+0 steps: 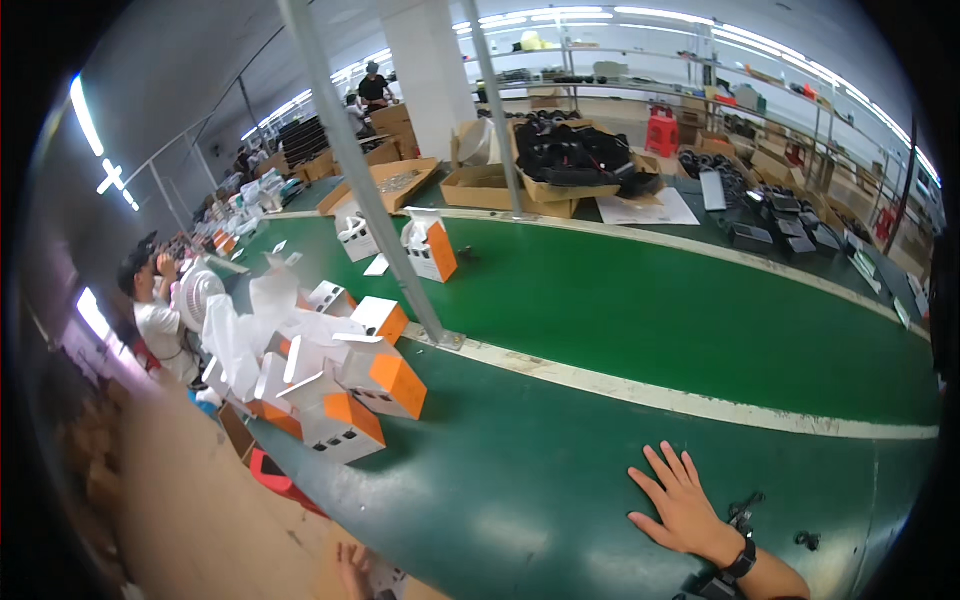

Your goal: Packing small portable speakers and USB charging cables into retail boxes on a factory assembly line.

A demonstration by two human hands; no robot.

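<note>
My right hand (677,508) lies flat on the green worktable (520,470), fingers spread, holding nothing. A dark band is on its wrist. Beside that wrist lies a small black cable-like piece (742,512), and farther right a small black part (807,541). My left hand (352,568) is low at the lower edge, below the table edge; its fingers look loosely stretched, with nothing seen in them. Next to it is a brown cardboard surface (328,548) with a whitish, dark-marked thing. Open white and orange boxes (345,425) stand in a group on the table's left part.
A green conveyor belt (640,300) runs behind the table, with two more boxes (430,248) on it. A metal post (365,180) rises at the belt's near edge. Cartons of black goods (570,160) stand beyond. At left, a person (160,310) sits by a white fan (198,298).
</note>
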